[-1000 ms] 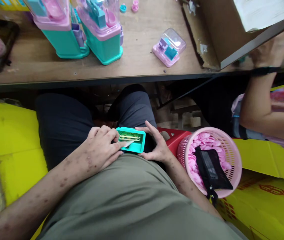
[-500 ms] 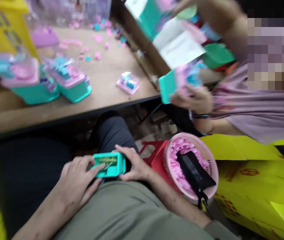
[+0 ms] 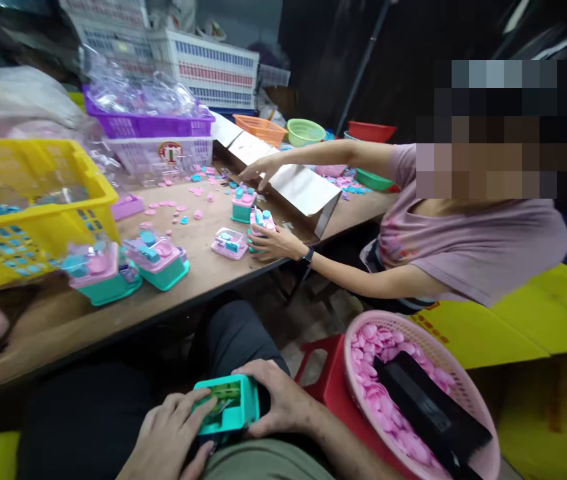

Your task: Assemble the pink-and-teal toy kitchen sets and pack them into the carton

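Low over my lap is a small teal plastic box (image 3: pixel 250 400) with its open side up. A green patterned piece (image 3: pixel 228 393) shows inside it, along with a thin shiny part too blurred to name. My right hand (image 3: pixel 278 398) is wrapped round the box's right end, thumb at the near side. My left hand (image 3: pixel 176 427) grips the left end, its fingertips reaching over the opening and its thumb below. On the table edge beyond stand two teal-and-pink toy sets (image 3: pixel 163 270) with clear covers.
A co-worker's hand (image 3: pixel 278 243) holds a similar toy at the table edge; the other arm reaches over a cardboard box (image 3: pixel 308 193). Left stands a yellow basket (image 3: pixel 98 193). A pink basket (image 3: pixel 488 427) of pink pieces, with a black pouch, sits on a red stool (image 3: pixel 336 373).
My view has tilted up, showing more of the table and room. The co-worker's toys have come down onto the table, and one hand now reaches across the cardboard box. My hands stay on the teal box.
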`<state>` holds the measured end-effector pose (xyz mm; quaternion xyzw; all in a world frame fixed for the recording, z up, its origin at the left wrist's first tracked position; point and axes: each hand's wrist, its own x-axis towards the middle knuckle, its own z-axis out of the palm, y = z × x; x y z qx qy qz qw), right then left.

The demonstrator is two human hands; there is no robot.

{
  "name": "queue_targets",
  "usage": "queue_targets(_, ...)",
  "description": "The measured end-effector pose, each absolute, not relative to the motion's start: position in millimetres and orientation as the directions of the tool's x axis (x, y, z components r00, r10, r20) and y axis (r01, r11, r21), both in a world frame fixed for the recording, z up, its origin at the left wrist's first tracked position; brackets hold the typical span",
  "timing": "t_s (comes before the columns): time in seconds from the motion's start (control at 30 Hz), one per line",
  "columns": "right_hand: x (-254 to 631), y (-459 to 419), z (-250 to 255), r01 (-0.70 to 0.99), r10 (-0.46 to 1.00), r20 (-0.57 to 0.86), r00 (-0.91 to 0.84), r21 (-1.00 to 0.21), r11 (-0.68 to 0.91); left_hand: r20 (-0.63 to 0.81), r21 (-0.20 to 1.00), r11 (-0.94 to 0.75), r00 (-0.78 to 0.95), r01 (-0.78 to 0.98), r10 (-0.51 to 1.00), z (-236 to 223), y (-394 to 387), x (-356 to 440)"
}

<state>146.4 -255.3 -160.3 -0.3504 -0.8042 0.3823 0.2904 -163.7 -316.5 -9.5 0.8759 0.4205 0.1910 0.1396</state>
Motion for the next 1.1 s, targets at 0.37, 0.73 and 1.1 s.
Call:
queue_targets(0.37,202,-226,-21,0.301,0.932,0.316,0.177,-0.919,0.254,0.270,0.532,-0.546,0.481,0.647,0.834,38,-313,-182)
queue_targets(0.73,234,-175,30,0.188,0.790,0.299,0.536,-0.954,0.234,0.144,0.625,-0.498,0.539,0.601,0.830,26,-323,-195)
queue_targets(1.1,275,-133,70,-0.009,0.522,0.168,0.836,-0.947,0.320,0.011,0.617,-0.421,0.528,0.665,0.849,12,-328,-198)
